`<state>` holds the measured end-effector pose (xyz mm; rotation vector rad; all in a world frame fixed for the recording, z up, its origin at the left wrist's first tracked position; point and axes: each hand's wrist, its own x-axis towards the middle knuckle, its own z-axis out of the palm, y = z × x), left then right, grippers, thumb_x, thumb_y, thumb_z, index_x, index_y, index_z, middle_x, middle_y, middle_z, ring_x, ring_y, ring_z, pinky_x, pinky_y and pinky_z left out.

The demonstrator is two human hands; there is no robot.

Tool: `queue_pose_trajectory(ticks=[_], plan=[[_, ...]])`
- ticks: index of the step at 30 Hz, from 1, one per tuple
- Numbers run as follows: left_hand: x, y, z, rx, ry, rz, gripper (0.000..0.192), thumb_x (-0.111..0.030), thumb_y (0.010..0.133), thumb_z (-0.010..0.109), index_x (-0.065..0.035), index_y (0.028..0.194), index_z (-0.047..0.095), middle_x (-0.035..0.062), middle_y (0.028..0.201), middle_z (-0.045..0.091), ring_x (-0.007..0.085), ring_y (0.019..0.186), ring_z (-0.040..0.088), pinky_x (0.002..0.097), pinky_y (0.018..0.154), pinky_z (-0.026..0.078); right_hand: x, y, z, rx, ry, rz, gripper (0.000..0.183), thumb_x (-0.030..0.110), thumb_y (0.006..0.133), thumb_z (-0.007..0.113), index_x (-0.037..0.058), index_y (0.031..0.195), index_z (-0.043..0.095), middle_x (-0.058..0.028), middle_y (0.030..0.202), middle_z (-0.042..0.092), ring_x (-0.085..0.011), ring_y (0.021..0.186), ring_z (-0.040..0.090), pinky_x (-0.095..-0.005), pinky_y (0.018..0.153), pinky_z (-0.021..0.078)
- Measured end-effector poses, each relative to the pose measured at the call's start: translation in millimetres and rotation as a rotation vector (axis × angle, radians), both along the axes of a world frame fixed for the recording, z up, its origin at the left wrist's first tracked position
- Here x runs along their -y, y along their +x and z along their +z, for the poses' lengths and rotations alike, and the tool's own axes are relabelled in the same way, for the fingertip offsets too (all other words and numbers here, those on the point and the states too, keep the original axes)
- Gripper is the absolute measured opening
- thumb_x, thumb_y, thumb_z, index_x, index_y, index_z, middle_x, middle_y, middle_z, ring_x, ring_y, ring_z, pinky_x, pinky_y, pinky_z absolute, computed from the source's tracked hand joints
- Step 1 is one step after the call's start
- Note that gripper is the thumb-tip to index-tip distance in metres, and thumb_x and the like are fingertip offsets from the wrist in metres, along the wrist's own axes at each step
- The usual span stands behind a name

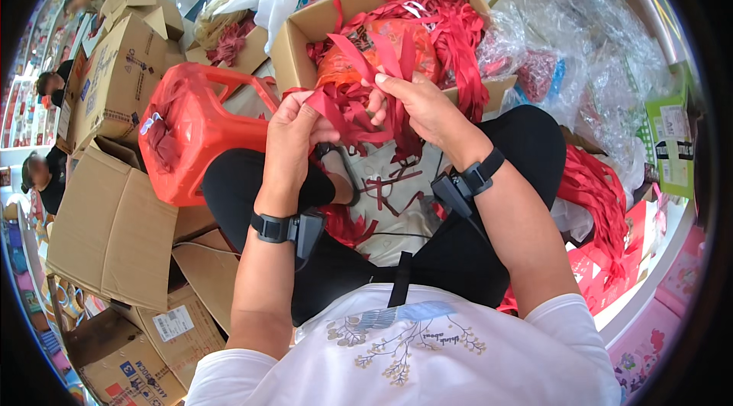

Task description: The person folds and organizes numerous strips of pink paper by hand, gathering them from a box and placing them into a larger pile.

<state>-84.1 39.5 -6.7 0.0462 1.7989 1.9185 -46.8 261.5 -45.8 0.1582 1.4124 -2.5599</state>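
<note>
Between my hands runs a tangle of flat red fabric ribbons [355, 114]. My left hand [300, 122] pinches one ribbon between thumb and fingertips, above my left knee. Higher and to the right, my right hand [409, 100] grips the ribbons between thumb and curled fingers, with loose ends sticking up past it. Just beyond both hands stands an open cardboard box [295, 57], which holds an orange-red plastic bag [421, 42] and a heap of red ribbons [458, 22]. Some ribbon ends hang over the box's near edge.
A red plastic stool [189, 137] with a dark red bundle on top is at my left. Cardboard boxes [109, 223] pile up further left, with people beyond. Clear plastic wrap [595, 51] and a long bunch of red ribbons [595, 194] lie at right. Ribbon scraps [389, 183] litter the floor.
</note>
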Motion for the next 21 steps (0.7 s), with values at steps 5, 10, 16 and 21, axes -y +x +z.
queue_pose_trajectory(ticks=[5,10,16,21], plan=[[-8,0,-2,-0.444,-0.398,-0.077,0.029,-0.03,0.101,0.054,-0.0024,0.105,0.065,-0.0032,0.082,0.062,0.0056,0.082,0.054,0.0203,0.077,0.041,10,1,3,0.051,-0.051,-0.038,0.03,0.022,0.1,0.05,-0.005,0.109,0.061,-0.0131,0.091,0.068,-0.0174,0.078,0.067,-0.0304,0.073,0.0551],[-26,0,21,-0.347,-0.314,-0.003,0.03,-0.027,0.1,0.055,-0.002,0.085,0.061,0.0025,0.087,0.06,0.0103,0.079,0.059,0.0242,0.071,0.046,7,-1,-2,0.132,-0.05,-0.064,0.028,0.02,0.101,0.05,-0.0039,0.111,0.06,-0.0149,0.096,0.068,-0.0197,0.081,0.068,-0.031,0.073,0.0564],[-32,2,1,-0.06,-0.049,-0.016,0.021,-0.024,0.101,0.053,-0.0033,0.099,0.057,0.002,0.077,0.057,0.0132,0.067,0.06,0.0278,0.062,0.052,13,-2,-10,0.109,-0.076,-0.032,0.027,0.02,0.101,0.05,-0.0024,0.112,0.06,-0.0139,0.096,0.069,-0.0205,0.085,0.068,-0.0328,0.075,0.057],[-46,17,-4,0.061,0.105,-0.02,0.019,-0.017,0.101,0.052,-0.0015,0.112,0.051,0.0044,0.081,0.059,0.0145,0.066,0.061,0.0308,0.061,0.055,15,6,-1,0.119,-0.193,-0.016,0.029,0.02,0.101,0.047,-0.0042,0.109,0.06,-0.014,0.089,0.068,-0.0191,0.07,0.066,-0.0322,0.062,0.0561]])
